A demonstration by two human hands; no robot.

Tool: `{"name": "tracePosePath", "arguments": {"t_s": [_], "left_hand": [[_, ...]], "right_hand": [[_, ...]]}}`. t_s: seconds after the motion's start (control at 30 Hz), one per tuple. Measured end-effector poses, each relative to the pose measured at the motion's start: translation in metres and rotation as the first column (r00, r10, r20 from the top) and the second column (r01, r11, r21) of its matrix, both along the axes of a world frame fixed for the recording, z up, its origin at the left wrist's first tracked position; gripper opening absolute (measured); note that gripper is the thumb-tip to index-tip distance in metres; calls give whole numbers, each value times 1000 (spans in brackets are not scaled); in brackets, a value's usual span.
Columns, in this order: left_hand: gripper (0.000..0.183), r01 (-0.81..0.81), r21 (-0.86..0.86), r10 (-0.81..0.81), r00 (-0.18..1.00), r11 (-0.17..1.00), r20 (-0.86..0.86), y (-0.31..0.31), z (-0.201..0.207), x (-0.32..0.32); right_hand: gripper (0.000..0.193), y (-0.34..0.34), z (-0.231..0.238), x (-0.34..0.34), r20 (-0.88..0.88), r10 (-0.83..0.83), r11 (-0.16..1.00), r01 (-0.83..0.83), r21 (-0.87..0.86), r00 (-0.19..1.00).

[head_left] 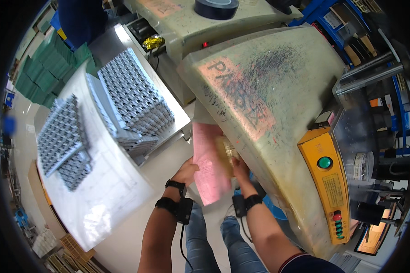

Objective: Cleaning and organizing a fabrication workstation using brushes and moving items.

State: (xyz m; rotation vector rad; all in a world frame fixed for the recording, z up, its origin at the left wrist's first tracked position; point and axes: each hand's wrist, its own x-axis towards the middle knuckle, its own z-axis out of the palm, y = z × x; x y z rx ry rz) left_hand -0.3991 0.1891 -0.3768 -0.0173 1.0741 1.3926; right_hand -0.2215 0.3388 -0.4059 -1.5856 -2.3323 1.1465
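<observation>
In front of my legs, my left hand [187, 172] grips the left edge of a pink sheet [207, 170], thumb on its face. The sheet hangs upright, slightly tilted, and its lower part is smeared by motion. Against the sheet's right side is a yellowish, shiny flat piece [225, 152], blurred; its exact kind cannot be made out. My right hand [241, 169] is closed at that piece's right edge, its fingers partly hidden. Both hands are between the white table and the machine with the worn, cream-coloured cover.
To the left, a white table [109, 214] bears stacks of grey-blue perforated panels [134, 88] and loose panels [61, 136]. Green stacks [45, 75] stand behind. The machine cover [278, 91] fills the right, with a yellow button panel [325, 182]. A dark tape roll [216, 9] lies at the back.
</observation>
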Motion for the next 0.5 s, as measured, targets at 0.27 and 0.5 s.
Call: {"name": "tracePosePath", "arguments": {"t_s": [0.27, 0.5], "left_hand": [[53, -164, -139, 20, 712, 977, -702, -37, -18, -15], [34, 34, -349, -351, 132, 936, -927, -95, 33, -6]], "right_hand": [[47, -14, 17, 20, 256, -201, 954, 130, 269, 945], [20, -52, 149, 41, 267, 273, 938, -318, 141, 924]]}}
